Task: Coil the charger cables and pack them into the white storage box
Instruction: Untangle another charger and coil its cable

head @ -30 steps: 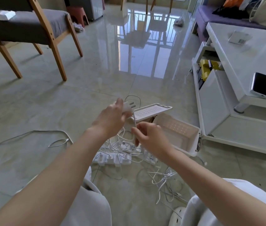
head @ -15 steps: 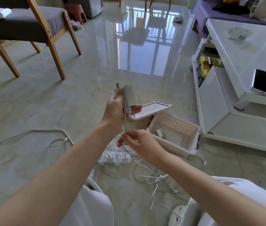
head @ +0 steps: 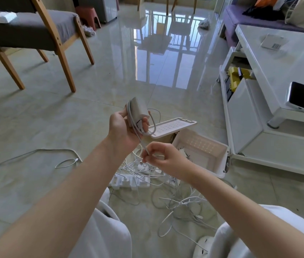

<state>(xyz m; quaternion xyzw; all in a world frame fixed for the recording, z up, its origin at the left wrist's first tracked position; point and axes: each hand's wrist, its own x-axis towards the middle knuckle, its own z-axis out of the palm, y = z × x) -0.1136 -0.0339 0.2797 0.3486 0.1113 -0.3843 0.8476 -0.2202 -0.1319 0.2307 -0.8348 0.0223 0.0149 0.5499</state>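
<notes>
Glossy floor [head: 54, 118] carries the open white box [head: 225, 161] at centre right, little inside; left hand [head: 123, 129] grasps a charger [head: 136, 110], its cable [head: 154, 125] partly wound; right hand [head: 164, 159] pinches that cable; the tangle of cables [head: 181, 203] at lower centre looks uncoiled, so most work likely remains.

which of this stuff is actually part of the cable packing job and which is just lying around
Job: charger brick in the left hand, cable pinched by the right hand, white storage box, its lid, tangled cables on the floor.
Lying about: phone on the white table, wooden chair, yellow item under the table.
</notes>
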